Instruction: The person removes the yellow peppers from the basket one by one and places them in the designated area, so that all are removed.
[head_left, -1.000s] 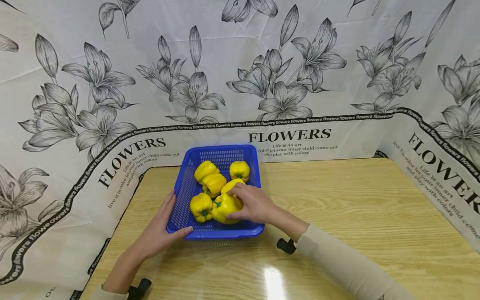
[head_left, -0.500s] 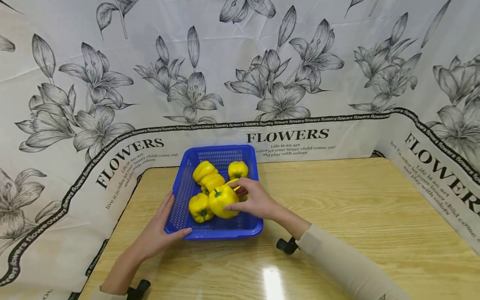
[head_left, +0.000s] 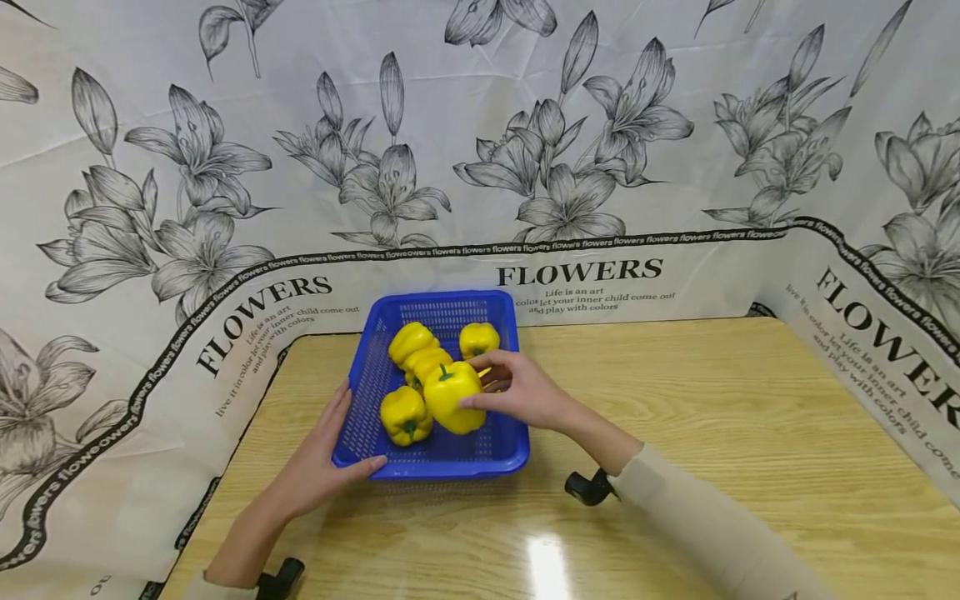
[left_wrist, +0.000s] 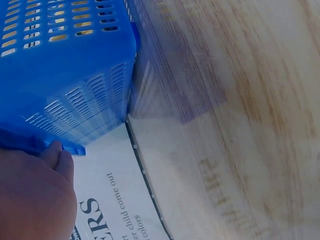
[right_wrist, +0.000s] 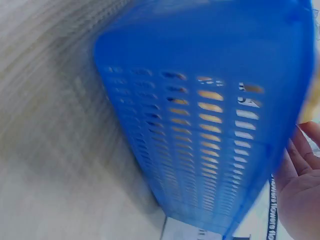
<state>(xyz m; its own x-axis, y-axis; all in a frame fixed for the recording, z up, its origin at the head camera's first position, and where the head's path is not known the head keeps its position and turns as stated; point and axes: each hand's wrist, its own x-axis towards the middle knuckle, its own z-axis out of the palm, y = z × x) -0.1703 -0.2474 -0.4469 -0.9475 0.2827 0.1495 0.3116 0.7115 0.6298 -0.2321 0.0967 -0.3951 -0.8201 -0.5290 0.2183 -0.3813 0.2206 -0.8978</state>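
A blue plastic basket with slotted walls stands on the table, yellow bell peppers inside. At its near left corner my left hand grips the rim, thumb along the front edge and fingers along the left side; the left wrist view shows the fingers at the rim. My right hand pinches one yellow bell pepper, green stem up, over the basket's near half. Beneath and around it lie other peppers: one at the near left, a pair at the left, and one at the far right.
The wood-grain table extends to the right of the basket. Behind it hangs a white cloth printed with flowers and lettering. Black wrist mounts show below the arms.
My right hand has lifted the pepper from among the others, its stem now turned upward. The left hand and the basket have kept their place.
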